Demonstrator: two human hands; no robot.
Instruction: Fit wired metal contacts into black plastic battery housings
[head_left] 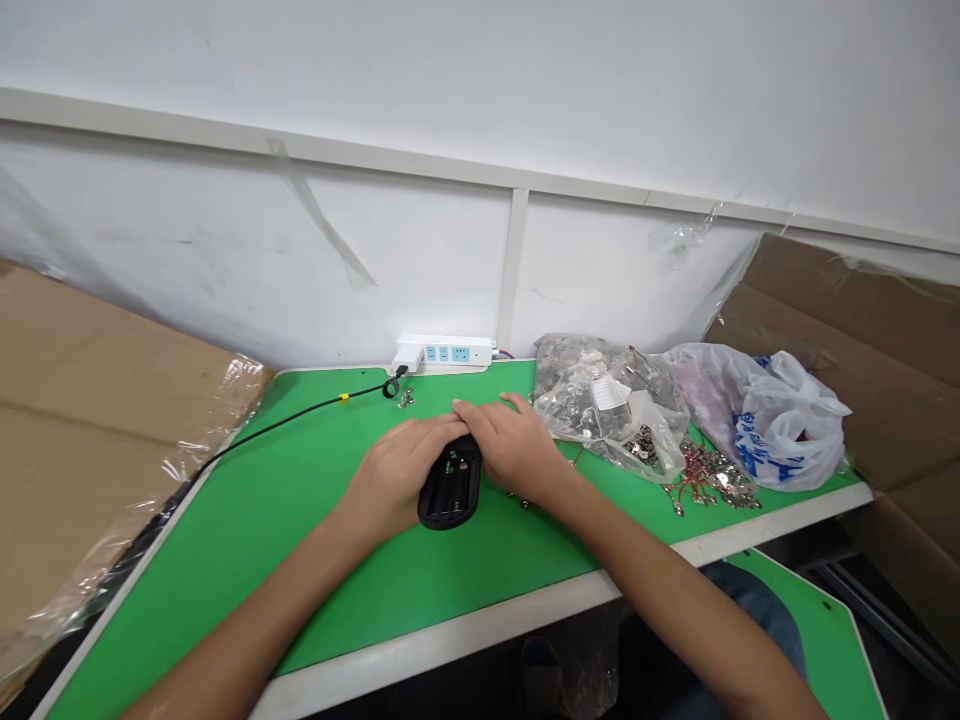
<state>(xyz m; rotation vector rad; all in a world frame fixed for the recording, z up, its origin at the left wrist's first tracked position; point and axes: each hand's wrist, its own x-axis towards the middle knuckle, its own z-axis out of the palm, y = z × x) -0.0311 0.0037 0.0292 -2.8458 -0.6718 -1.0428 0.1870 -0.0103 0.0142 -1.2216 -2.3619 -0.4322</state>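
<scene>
Both of my hands grip a black oblong plastic housing [452, 500] above the green tabletop. Its hollow side faces me and shows long slots like a battery compartment, with a bit of green near the top. My left hand [394, 465] wraps its left side, fingers over the upper end. Against the upper right edge presses my right hand [519, 440], its fingers meeting the left ones at the top. The fingertips behind the housing are hidden. A few small metal bits lie under my right hand, partly covered.
A clear bag of metal parts [600, 400] stands right of my hands, beside a white plastic bag [795, 425]. Metal contacts with red wires [712, 475] lie before them. At the wall sits a power strip [457, 354] with a black cable [300, 410]. Cardboard [97, 400] flanks the table [315, 540].
</scene>
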